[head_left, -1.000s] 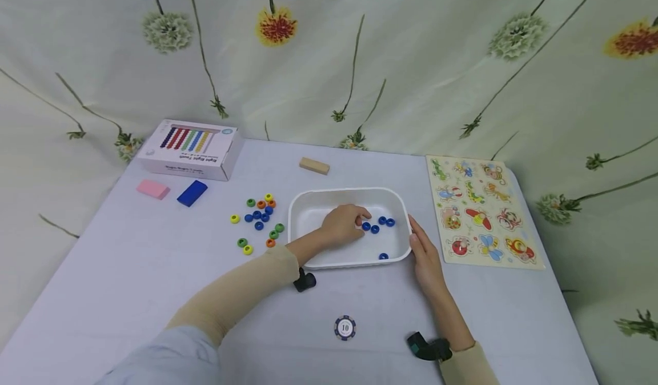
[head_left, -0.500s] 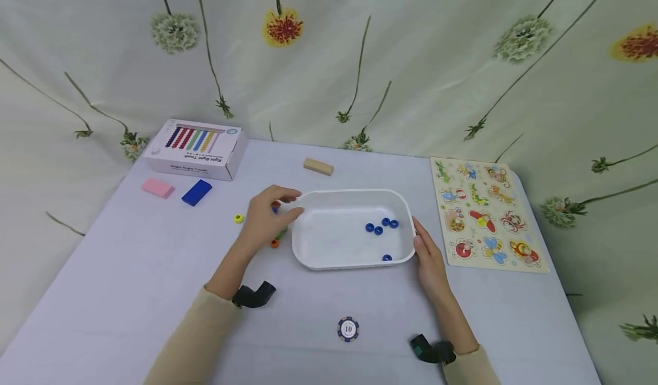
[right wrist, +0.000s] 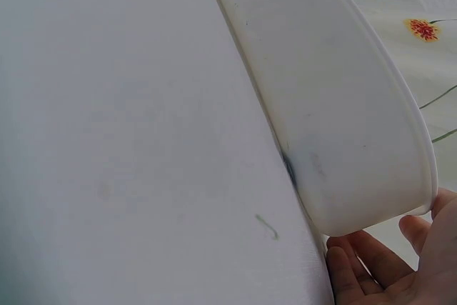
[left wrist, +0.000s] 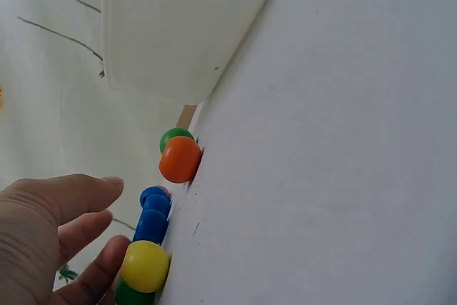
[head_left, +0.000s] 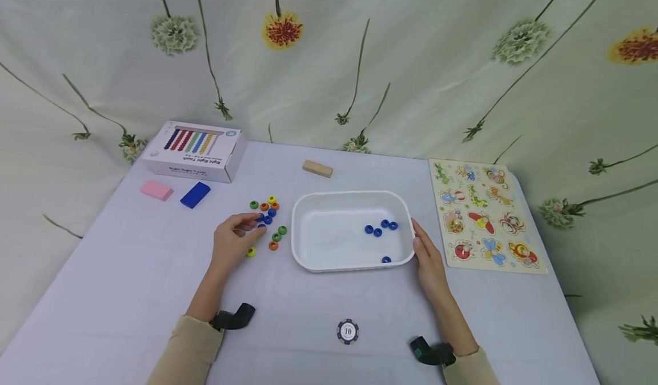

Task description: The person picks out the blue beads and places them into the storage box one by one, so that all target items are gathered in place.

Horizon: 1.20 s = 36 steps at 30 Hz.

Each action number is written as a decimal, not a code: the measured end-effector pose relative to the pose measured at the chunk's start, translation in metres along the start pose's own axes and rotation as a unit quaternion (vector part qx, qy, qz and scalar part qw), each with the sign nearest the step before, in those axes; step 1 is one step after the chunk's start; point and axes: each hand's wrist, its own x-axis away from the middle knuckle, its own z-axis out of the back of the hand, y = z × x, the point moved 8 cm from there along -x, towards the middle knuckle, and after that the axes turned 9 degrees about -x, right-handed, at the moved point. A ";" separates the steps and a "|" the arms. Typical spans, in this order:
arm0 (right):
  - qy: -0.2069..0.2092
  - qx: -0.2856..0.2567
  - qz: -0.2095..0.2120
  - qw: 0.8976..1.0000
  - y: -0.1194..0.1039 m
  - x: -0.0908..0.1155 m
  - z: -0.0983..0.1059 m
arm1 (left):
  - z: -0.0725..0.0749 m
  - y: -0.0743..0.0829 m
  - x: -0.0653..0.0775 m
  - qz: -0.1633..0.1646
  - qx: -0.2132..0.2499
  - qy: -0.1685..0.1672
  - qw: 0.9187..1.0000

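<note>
My left hand (head_left: 232, 247) is at the cluster of beads left of the tray. Its thumb and fingers are spread apart around some blue beads (head_left: 268, 220); in the left wrist view, a gap shows between thumb and fingertips beside a yellow bead (left wrist: 146, 266) and an orange bead (left wrist: 180, 159). The right hand (head_left: 430, 264) holds the right end of the white tray (head_left: 352, 269), its digits at the rim and outer wall. Several blue beads (head_left: 377, 232) lie inside the tray, toward its right half. Green beads (head_left: 276, 237) lie between the left hand and the tray.
Behind the tray lies a wooden block (head_left: 317, 168). A printed box (head_left: 192, 152), a pink block (head_left: 156, 190) and a blue block (head_left: 195, 195) are at the back left. On the right is an animal picture board (head_left: 485, 216); a poker chip (head_left: 348, 331) lies in front.
My left hand has moved out of the tray, leftward to the loose beads on the table. The right hand stays at the tray's right end.
</note>
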 end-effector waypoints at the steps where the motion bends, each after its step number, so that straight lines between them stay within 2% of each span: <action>1: 0.001 -0.001 0.000 1.000 -0.002 0.001 -0.001 | 0.000 -0.001 0.000 0.003 -0.007 -0.003 1.000; 4: 0.002 0.001 0.000 1.000 -0.003 0.001 -0.001 | -0.004 -0.004 0.001 0.011 -0.031 -0.013 0.999; 8: 0.003 0.005 0.003 1.000 0.008 -0.002 0.003 | -0.009 -0.008 0.001 0.022 -0.051 -0.014 0.998; 15: 0.004 0.004 0.018 1.000 0.018 -0.005 0.005 | -0.010 -0.005 0.002 0.004 -0.083 0.003 0.997; 19: 0.005 0.001 0.018 1.000 0.017 -0.006 0.005 | -0.006 0.005 0.001 -0.003 -0.086 -0.005 0.996; 21: 0.004 0.000 0.019 1.000 0.016 -0.006 0.005 | -0.003 0.016 -0.001 -0.007 -0.073 -0.015 0.997; 23: 0.004 -0.001 0.021 1.000 0.015 -0.006 0.005 | 0.000 0.034 -0.003 -0.012 -0.048 -0.025 0.998; 25: 0.005 0.001 0.022 1.000 0.014 -0.006 0.006 | 0.000 0.057 -0.007 -0.024 -0.018 -0.039 0.999; 28: 0.007 0.002 0.020 1.000 0.013 -0.006 0.006 | -0.008 0.094 -0.013 -0.050 0.014 -0.068 0.996; 32: 0.002 0.004 0.019 1.000 0.013 -0.006 0.005 | -0.036 0.139 -0.019 -0.086 0.027 -0.124 0.988; 36: 0.000 0.004 0.020 1.000 0.014 -0.006 0.005 | -0.073 0.170 -0.020 -0.126 0.031 -0.167 0.977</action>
